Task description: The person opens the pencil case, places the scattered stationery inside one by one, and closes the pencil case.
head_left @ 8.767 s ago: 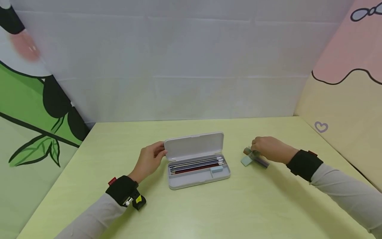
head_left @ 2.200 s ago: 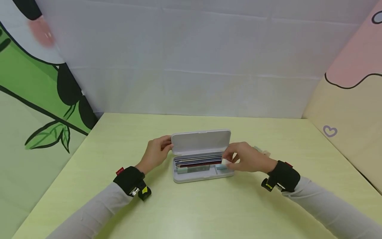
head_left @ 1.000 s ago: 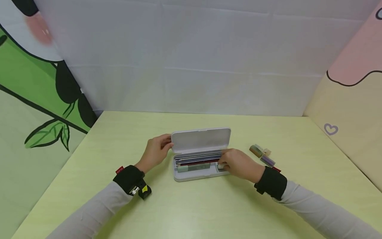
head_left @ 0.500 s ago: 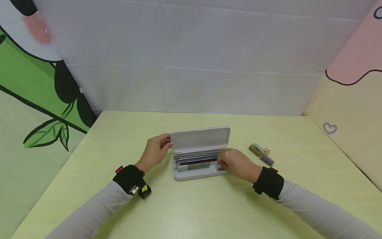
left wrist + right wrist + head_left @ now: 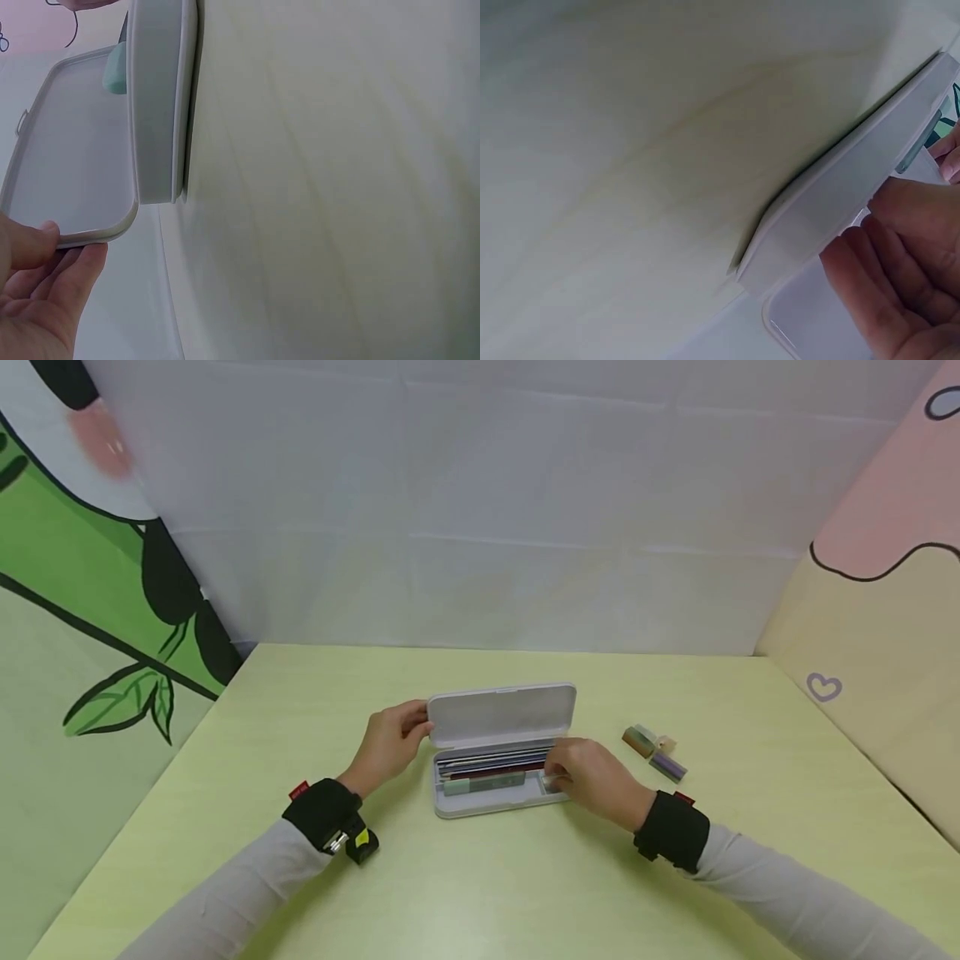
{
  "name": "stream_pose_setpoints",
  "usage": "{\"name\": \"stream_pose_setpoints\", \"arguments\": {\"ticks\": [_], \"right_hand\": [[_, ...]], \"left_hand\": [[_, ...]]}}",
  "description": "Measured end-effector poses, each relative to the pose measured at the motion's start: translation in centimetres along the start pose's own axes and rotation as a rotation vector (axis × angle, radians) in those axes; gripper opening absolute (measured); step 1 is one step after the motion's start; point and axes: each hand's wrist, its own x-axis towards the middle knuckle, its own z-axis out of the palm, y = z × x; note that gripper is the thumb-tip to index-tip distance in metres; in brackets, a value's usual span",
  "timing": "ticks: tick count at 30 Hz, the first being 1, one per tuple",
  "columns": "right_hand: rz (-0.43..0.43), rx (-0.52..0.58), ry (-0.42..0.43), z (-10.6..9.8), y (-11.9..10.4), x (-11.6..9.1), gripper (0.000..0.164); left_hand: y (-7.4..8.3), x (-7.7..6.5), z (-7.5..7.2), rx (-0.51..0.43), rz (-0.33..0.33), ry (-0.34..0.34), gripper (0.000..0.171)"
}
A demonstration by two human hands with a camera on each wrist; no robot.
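In the head view, the left hand [image 5: 386, 747] pinched the left edge of the raised lid [image 5: 502, 713] near mid-frame. Should that pinch have slackened, the lid might have dropped onto the right hand [image 5: 596, 777], whose curled fingers reached into the right end of the pencil case [image 5: 480, 811]; a careless push there could also have skewed the case. The long rear compartment held pencils [image 5: 495, 760]; the front one held a translucent green bar [image 5: 491, 783]. Right of centre on the table [image 5: 480, 893] lay a brown-and-green block [image 5: 639, 741], a beige piece [image 5: 665, 744] and a purple block [image 5: 667, 767], outside the case.

In the left wrist view, thumb and fingers gripped the lid's corner at lower left; something mint-green [image 5: 115, 71] showed above the case wall, upper left.

In the right wrist view, the right fingers bent closely together over the rim at lower right; whether they held anything could not be told.
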Motion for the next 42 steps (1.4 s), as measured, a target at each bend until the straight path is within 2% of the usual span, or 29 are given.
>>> {"name": "stream_pose_setpoints", "arguments": {"ticks": [4,8,12,17,19,22,26,29,32,35,38,42], "right_hand": [[-0.003,0.004,0.009,0.1,0.0,-0.1,0.016],[0.044,0.086,-0.006,-0.3,0.4,-0.3,0.016],[0.122,0.18,0.022,-1.8,1.7,-0.2,0.018],[0.255,0.131,0.071,-4.7,5.0,0.2,0.022],[0.338,0.101,0.032,-5.8,6.7,0.4,0.026],[0.468,0.081,-0.097,-7.2,9.4,0.6,0.029],[0.639,0.138,-0.298,-7.9,12.1,0.9,0.028],[0.759,0.203,-0.401,-7.6,13.3,1.0,0.03],[0.861,0.261,-0.447,-6.9,14.0,0.9,0.029],[0.921,0.331,-0.455,-6.4,14.4,0.8,0.027],[0.944,0.381,-0.453,-6.1,14.7,0.8,0.027],[0.954,0.391,-0.448,-5.9,15.2,0.9,0.026]], "left_hand": [[-0.1,-0.1,0.1,-0.001,-0.005,0.005,0.027],[-0.3,-0.1,0.4,-0.006,-0.001,-0.005,0.027],[-0.3,-0.1,0.5,-0.001,0.0,-0.007,0.027],[-0.2,0.0,0.3,0.004,0.001,-0.007,0.028],[-0.2,0.0,0.2,0.007,0.0,-0.006,0.028],[-0.4,0.0,0.1,0.012,-0.002,0.0,0.028],[-0.4,0.1,0.1,0.012,-0.002,0.009,0.028],[-0.5,0.1,0.2,0.009,0.0,0.008,0.028],[-0.5,0.1,0.4,0.003,-0.012,0.0,0.028],[-0.5,0.0,0.5,-0.001,-0.025,-0.008,0.029],[-0.6,-0.1,0.6,-0.008,-0.029,-0.008,0.029],[-0.7,0.0,0.6,-0.007,-0.015,-0.004,0.029]]}}
